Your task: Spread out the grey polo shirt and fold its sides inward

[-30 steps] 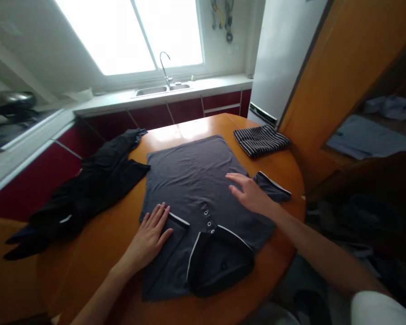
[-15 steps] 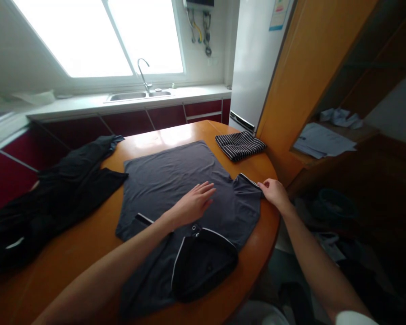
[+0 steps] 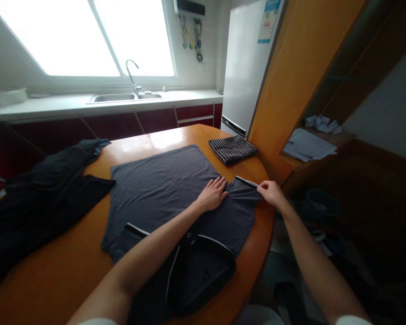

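A dark grey polo shirt [image 3: 162,185] lies flat on the round orange table [image 3: 71,253], its collar nearest me. My left hand [image 3: 212,195] rests flat on the shirt by the right armpit, fingers stretched out and pressing the cloth. My right hand [image 3: 269,193] pinches the white-trimmed cuff of the right sleeve [image 3: 245,186] at the table's right edge.
A heap of black clothes [image 3: 40,189] covers the table's left side. A folded striped garment [image 3: 232,149] sits at the far right. Behind are a counter with a sink [image 3: 125,96], a white fridge [image 3: 246,67], and a wooden shelf with papers [image 3: 307,144].
My left hand crossed from the left sleeve to the right armpit of the shirt. My right hand went out to the right sleeve cuff and took hold of it. The view swung right.
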A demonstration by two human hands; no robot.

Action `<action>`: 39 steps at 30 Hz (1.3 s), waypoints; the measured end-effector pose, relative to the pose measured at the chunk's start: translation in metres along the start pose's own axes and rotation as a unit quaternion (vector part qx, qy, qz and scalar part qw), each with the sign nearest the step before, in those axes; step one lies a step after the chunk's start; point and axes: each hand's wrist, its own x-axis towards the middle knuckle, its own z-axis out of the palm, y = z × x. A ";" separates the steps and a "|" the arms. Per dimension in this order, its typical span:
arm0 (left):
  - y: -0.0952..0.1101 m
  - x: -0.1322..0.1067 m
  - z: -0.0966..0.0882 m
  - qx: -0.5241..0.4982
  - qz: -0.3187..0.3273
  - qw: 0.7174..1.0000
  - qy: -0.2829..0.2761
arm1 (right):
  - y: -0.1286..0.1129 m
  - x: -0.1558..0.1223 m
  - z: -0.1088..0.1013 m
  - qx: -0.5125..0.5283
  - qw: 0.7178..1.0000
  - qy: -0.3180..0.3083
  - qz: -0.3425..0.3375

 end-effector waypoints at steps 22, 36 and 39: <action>0.002 0.010 -0.039 -0.426 -0.264 0.865 0.016 | -0.105 -0.069 0.011 0.127 0.974 0.055 -0.181; -0.016 0.002 -0.016 -0.365 -0.131 0.918 0.088 | -0.042 -0.110 0.036 0.067 0.976 0.036 -0.205; -0.016 0.002 -0.012 -0.354 -0.126 0.920 0.113 | -0.029 -0.120 0.034 0.054 0.978 0.018 -0.199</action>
